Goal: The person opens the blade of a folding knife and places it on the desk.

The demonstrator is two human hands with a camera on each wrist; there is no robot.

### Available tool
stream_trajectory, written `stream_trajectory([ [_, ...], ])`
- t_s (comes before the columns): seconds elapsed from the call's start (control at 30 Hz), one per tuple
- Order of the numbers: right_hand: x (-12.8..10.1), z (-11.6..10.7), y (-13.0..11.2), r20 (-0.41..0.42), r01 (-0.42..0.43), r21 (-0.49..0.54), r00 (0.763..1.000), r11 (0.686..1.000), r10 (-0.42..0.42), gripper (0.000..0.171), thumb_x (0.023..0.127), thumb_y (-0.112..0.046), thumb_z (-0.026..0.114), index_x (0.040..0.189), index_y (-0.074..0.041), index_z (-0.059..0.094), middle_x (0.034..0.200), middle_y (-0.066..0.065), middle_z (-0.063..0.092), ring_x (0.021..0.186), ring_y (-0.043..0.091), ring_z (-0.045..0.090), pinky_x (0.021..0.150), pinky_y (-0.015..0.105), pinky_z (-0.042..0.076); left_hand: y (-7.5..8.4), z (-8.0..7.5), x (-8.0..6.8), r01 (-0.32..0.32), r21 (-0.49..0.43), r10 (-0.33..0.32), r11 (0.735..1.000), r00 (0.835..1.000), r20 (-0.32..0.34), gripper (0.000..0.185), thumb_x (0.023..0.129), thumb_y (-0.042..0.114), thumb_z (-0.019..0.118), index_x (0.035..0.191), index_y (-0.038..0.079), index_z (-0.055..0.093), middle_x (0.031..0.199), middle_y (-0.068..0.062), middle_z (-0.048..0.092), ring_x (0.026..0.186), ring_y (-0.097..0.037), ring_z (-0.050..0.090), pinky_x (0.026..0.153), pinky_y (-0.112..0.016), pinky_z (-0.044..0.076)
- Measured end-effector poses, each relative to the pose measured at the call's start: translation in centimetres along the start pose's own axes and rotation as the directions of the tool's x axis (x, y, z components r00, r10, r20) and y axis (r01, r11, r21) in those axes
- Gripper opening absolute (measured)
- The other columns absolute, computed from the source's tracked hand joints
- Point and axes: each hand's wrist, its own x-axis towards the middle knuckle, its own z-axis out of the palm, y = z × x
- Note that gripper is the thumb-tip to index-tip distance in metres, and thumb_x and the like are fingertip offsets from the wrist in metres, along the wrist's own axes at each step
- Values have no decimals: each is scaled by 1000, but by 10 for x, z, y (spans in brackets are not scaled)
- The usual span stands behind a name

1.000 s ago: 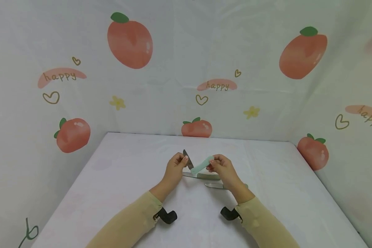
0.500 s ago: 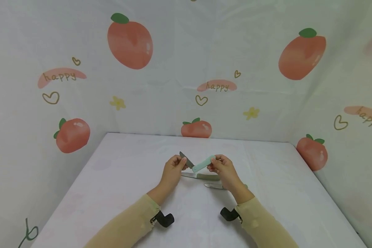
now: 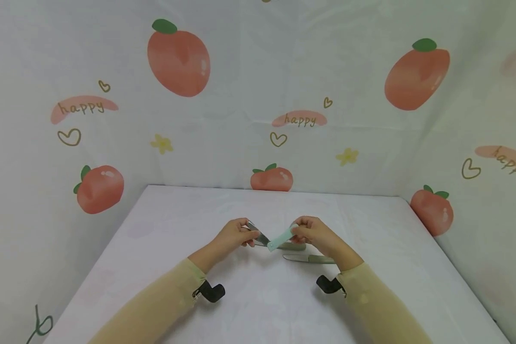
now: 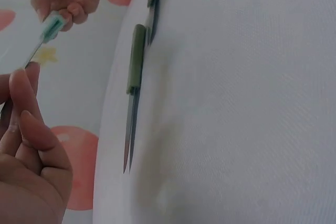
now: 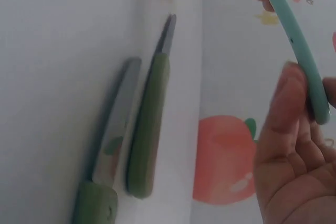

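Hands (image 3: 234, 235) (image 3: 311, 235) raised, pinching mint knife (image 3: 279, 239)

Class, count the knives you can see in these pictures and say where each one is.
3. A mint-handled knife is held between both hands above the table; two green-handled knives lie beneath them.

Both arms wear long, close-fitting sleeves of plain beige-tan fabric, the left sleeve (image 3: 155, 306) and the right sleeve (image 3: 378, 310) ending at the wrists. Under each wrist sits a small black, rounded camera mount: the left mount (image 3: 210, 291) with a bit of silver metal at the cuff, the right mount (image 3: 328, 285) matching it. Both hands are bare.
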Motion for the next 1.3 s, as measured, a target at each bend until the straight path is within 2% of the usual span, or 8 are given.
stream_trajectory([
  [0.13, -1, -5, -3, 80, -42, -52, 996, 998, 46, 17, 99, -9, 60, 103, 7, 61, 85, 8, 69, 80, 19, 68, 76, 30, 56, 0, -3, 0, 46, 36, -50, 998, 994, 101, 15, 92, 14, 73, 93, 5, 61, 79, -8, 74, 66, -11, 62, 66, -27, 46],
  [0.37, -1, -8, -6, 174, -52, -113, 982, 992, 72, 20, 99, -12, 64, 103, 8, 64, 88, 12, 72, 77, 19, 67, 74, 32, 57, 4, -11, 0, 86, -3, -83, 996, 969, 233, 12, 93, 13, 69, 91, 5, 61, 83, -6, 75, 62, -11, 58, 64, -25, 43],
  [0.63, -1, -7, -9, 196, -58, -105, 978, 993, 78, 18, 99, -10, 64, 101, 7, 63, 84, 9, 71, 72, 15, 66, 71, 29, 57, 4, -14, -1, 89, 13, -89, 996, 964, 251, 13, 97, 15, 66, 92, 3, 62, 81, -7, 74, 61, -10, 52, 64, -25, 42],
  [0.83, 0, -6, -4, 109, -55, -73, 992, 996, 63, 20, 101, -12, 60, 103, 7, 58, 85, 7, 69, 77, 16, 65, 74, 29, 54, 1, -12, 0, 34, 12, -35, 999, 985, 168, 15, 100, 15, 63, 94, 2, 59, 72, -1, 67, 61, -11, 45, 64, -28, 38],
  [0.93, 1, -4, -1, 32, -43, -34, 999, 998, 44, 18, 103, -10, 57, 104, 8, 56, 85, 7, 69, 78, 15, 64, 74, 28, 53, 0, -10, 2, 7, 5, -8, 1000, 996, 93, 15, 101, 15, 61, 93, 4, 56, 64, -1, 57, 58, -10, 43, 62, -28, 36],
  [1.03, 2, -1, 1, -63, -29, 37, 998, 999, 32, 14, 103, -7, 54, 103, 7, 55, 85, 6, 69, 76, 12, 64, 74, 26, 53, 0, -6, 4, -18, -37, 18, 999, 1000, 0, 15, 101, 14, 60, 92, 4, 54, 68, -3, 63, 55, -10, 40, 57, -25, 33],
  [1.13, 3, 4, 1, -150, 3, 100, 989, 995, 13, 14, 104, -6, 53, 104, 7, 54, 86, 5, 70, 76, 10, 65, 74, 24, 54, 0, -1, 6, -41, -90, 32, 995, 994, -102, 16, 102, 13, 60, 92, 3, 52, 79, -4, 71, 53, -9, 38, 53, -24, 30],
  [1.3, 6, 13, 1, -283, 40, 195, 959, 980, 17, 17, 105, -9, 52, 107, 9, 52, 86, 5, 69, 76, 10, 65, 74, 22, 54, 1, 10, 9, -76, -190, 29, 979, 970, -242, 14, 102, 11, 59, 93, 3, 53, 88, -6, 75, 52, -8, 35, 51, -22, 28],
])
